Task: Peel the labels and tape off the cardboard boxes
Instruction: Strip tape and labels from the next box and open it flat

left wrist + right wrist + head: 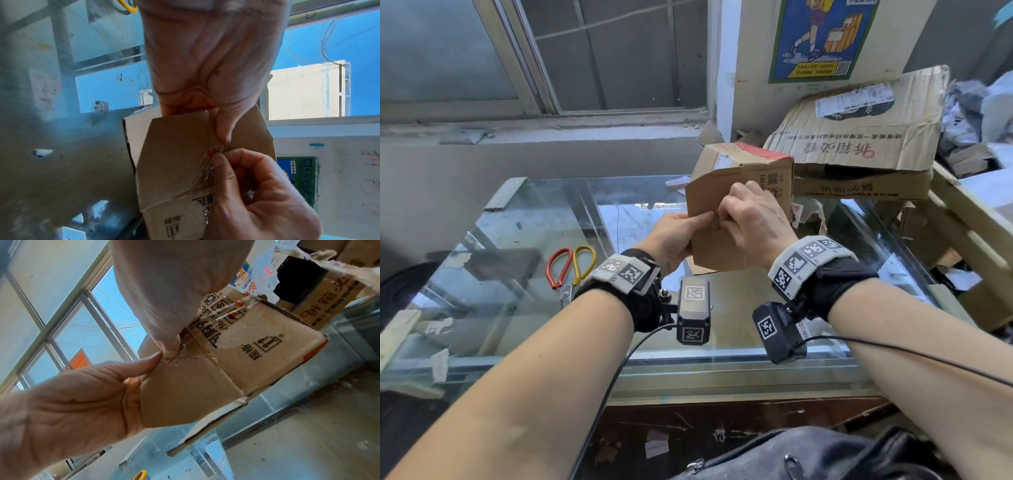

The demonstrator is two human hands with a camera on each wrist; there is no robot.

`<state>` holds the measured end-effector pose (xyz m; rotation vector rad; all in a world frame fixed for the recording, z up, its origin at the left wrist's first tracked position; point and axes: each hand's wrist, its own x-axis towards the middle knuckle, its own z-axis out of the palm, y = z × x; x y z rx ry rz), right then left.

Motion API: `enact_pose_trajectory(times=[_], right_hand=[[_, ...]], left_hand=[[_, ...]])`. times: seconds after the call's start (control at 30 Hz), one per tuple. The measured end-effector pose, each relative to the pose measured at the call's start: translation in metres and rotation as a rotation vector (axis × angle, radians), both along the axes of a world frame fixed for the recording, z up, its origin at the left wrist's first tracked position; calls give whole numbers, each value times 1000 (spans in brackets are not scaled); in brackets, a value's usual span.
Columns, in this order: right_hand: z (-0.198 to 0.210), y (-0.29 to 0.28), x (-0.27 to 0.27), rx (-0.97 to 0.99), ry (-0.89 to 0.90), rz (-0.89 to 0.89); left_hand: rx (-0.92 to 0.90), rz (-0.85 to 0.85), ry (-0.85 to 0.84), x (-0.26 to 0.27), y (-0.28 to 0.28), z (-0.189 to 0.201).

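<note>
A small brown cardboard box [739,171] with printed symbols is held up over the glass table. My left hand [688,229] grips its near flap, thumb on the outer face and fingers behind. My right hand [724,217] pinches a wrinkled strip of clear tape right next to the left thumb. In the left wrist view the tape [206,168] runs down the flap's edge, and the right hand [218,157] holds its upper end. In the right wrist view the tape [185,353] lies across the fold of the box [257,353] below the right thumb [170,348].
Red and yellow handled scissors [571,267] lie on the glass table [517,222] to the left. Larger cardboard boxes [859,147], one with a white label [854,99], are stacked at the back right beside a wooden frame [969,233]. A dark bag [808,455] sits at my lap.
</note>
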<state>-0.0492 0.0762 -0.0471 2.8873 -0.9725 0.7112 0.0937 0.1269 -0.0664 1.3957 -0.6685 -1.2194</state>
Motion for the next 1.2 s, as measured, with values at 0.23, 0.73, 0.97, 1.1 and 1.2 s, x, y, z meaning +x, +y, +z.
enact_pose_trajectory(times=[0.23,0.73,0.97,1.1,1.2], right_hand=[[7,-5,5,-53,125,94],[19,-2,29,4,46,-120],[5,4,20,107,33,89],[8,-7,15,165,-319,32],[13,-12,12,151,-269,-3]], left_hand=[[37,9,51,3,0,-3],[22,95,-96,8,-8,18],[6,162,-181,20,-16,40],[51,87,-172,19,-11,42],[63,74,-136,15,-9,39]])
